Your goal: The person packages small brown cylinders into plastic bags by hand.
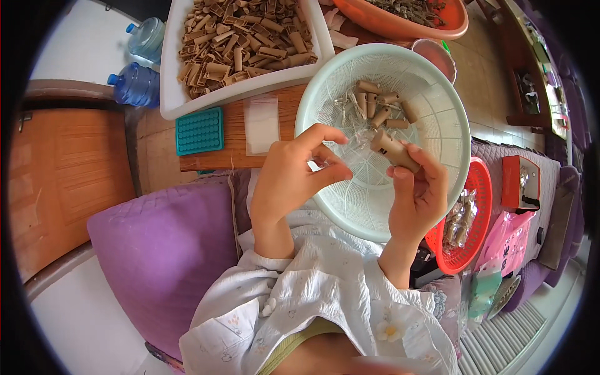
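Over a pale green mesh basket, my right hand pinches a tan plastic cylinder with a small dark slot in its side. The cylinder is tilted, one end toward my left hand. That hand hovers at the left of the basket, thumb and index finger curved and apart, with nothing visible between them. Inside the basket lie several similar tan cylinders and a heap of small clear plastic pieces. Part of the clear heap is hidden behind my hands.
A white bin full of tan plastic parts stands on the wooden table, beside a teal tray and clear bags. An orange basin is at the back. At right sit a red basket and a red box.
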Demonstrator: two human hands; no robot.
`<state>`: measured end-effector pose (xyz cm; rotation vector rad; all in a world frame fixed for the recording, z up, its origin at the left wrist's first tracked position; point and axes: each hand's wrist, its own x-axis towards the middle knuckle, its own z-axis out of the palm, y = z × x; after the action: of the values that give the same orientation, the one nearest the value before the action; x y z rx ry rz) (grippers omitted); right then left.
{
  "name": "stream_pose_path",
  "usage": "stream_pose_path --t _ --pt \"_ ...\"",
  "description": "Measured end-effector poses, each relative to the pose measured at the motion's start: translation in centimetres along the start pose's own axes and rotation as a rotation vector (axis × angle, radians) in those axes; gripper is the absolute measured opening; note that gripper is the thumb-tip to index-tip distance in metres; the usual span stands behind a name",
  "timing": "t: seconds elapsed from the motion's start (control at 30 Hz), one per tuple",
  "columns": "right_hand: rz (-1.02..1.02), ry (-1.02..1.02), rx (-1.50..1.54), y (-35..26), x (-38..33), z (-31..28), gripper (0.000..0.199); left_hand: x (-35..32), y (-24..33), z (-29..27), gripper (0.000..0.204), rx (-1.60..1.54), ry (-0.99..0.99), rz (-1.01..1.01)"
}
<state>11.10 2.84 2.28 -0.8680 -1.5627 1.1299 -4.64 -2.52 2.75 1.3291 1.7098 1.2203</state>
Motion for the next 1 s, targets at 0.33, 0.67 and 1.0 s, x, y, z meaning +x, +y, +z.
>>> stream_pose_path --t 0.33,0.67,1.0 --pt "-0.128 0.061 0.097 0.7 0.0 0.3 0.023 0.1 -0.6 -0.1 0.033 -0.149 -0.076 -0.108" --pt "-0.124 0.110 0.110 0.7 0.1 0.9 0.023 0.4 -0.3 -0.2 0.035 -0.189 -0.130 -0.143" --pt "-0.012 0.020 0.354 1.1 0.2 0.7 0.022 0.4 -1.0 0.2 0.035 -0.263 -0.009 -0.108"
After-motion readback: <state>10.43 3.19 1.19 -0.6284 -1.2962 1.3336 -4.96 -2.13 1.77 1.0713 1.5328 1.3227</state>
